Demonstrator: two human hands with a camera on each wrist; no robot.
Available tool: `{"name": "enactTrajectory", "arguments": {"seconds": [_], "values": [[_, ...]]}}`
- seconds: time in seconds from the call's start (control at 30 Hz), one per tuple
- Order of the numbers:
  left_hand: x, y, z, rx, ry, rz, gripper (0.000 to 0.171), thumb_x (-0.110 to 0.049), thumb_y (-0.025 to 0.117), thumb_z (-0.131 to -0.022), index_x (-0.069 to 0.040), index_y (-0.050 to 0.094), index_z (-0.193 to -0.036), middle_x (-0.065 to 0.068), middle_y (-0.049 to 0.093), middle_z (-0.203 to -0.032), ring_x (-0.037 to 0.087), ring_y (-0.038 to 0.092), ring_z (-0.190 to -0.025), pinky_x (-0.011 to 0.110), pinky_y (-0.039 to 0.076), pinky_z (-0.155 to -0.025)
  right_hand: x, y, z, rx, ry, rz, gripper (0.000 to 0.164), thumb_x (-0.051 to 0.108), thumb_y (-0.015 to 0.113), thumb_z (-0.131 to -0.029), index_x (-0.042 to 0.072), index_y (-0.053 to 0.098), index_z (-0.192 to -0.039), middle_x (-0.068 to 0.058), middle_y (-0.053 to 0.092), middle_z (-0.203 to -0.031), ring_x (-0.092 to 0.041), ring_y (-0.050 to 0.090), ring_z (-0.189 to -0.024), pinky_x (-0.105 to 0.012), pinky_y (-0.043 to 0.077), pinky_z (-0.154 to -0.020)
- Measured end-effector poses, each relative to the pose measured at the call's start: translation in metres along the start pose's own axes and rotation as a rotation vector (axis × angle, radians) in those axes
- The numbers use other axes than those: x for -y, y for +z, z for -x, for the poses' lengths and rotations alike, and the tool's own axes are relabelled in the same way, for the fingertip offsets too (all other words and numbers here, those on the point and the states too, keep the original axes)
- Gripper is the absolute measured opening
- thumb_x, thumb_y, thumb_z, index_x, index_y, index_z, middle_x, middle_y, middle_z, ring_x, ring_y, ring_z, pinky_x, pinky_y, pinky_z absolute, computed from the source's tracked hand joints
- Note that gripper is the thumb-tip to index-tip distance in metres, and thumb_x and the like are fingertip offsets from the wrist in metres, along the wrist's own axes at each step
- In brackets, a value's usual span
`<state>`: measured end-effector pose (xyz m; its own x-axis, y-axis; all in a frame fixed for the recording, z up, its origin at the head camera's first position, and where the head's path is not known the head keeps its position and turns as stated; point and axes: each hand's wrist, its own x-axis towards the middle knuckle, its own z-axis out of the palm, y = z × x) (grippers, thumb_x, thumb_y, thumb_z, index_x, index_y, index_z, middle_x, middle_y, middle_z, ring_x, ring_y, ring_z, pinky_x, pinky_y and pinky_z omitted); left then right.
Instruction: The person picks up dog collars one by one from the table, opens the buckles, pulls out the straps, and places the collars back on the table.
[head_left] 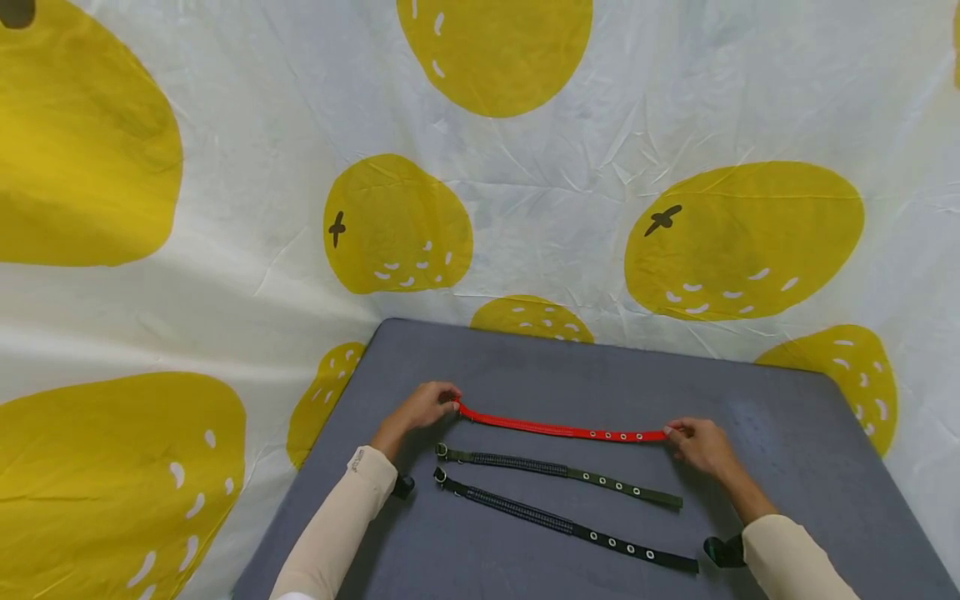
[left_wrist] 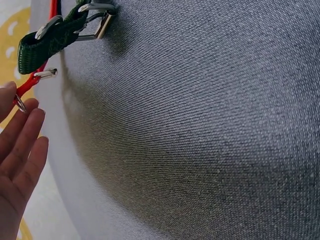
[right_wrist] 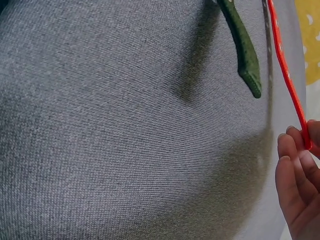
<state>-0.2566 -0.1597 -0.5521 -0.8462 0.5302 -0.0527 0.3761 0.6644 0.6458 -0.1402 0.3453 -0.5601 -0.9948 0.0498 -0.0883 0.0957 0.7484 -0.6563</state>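
A red collar (head_left: 536,427) with metal eyelets stretches between both hands at the back of the row. My left hand (head_left: 426,406) pinches its buckle end; in the left wrist view a metal ring (left_wrist: 20,103) hangs by the thumb and fingers. At the other end, my right hand (head_left: 701,443) pinches the plain tip, seen between thumb and fingers in the right wrist view (right_wrist: 300,170). Nearer lies a dark green collar (head_left: 558,472), its buckle to the left and its eyelets to the right. A black collar (head_left: 555,521) lies nearest, slanting down to the right.
The collars are on a grey cloth-covered table (head_left: 600,375) with rounded back corners. Behind and to the left hangs a white curtain (head_left: 540,217) printed with yellow fruit. Dark straps with wrist cameras sit below both sleeves.
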Motion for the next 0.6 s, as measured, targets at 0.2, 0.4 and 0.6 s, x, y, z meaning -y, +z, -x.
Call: {"name": "enactTrajectory", "arguments": {"seconds": [0.2,0.4,0.6], "values": [[-0.003,0.0,0.002,0.004,-0.035,-0.005,0.027,-0.015,0.066,-0.098,-0.002,0.068,-0.121,0.01,0.071,-0.117,0.027,0.066,-0.11,0.045,0.052,-0.095,-0.004,-0.001,-0.001,-0.014,-0.028,0.001,0.029,0.017,0.06,-0.101,-0.01,0.066,-0.11,-0.01,0.07,-0.077,-0.014,0.063,-0.06,-0.028,0.047,-0.053],[-0.007,0.004,-0.006,0.04,-0.03,-0.012,0.029,-0.017,0.063,-0.1,-0.004,0.066,-0.125,0.008,0.07,-0.121,0.025,0.065,-0.114,0.043,0.052,-0.096,-0.009,-0.009,0.008,-0.041,-0.014,0.041,0.031,0.017,0.058,-0.102,-0.012,0.062,-0.113,-0.008,0.067,-0.07,-0.014,0.06,-0.058,-0.029,0.043,-0.053],[-0.011,0.003,-0.007,0.024,-0.036,-0.007,0.03,-0.015,0.064,-0.1,-0.002,0.064,-0.126,0.01,0.069,-0.12,0.027,0.065,-0.112,0.043,0.052,-0.095,-0.012,-0.016,0.011,-0.064,0.02,0.037,0.038,0.022,0.053,-0.104,-0.013,0.058,-0.119,-0.015,0.07,-0.08,-0.013,0.063,-0.06,-0.03,0.046,-0.056]]}}
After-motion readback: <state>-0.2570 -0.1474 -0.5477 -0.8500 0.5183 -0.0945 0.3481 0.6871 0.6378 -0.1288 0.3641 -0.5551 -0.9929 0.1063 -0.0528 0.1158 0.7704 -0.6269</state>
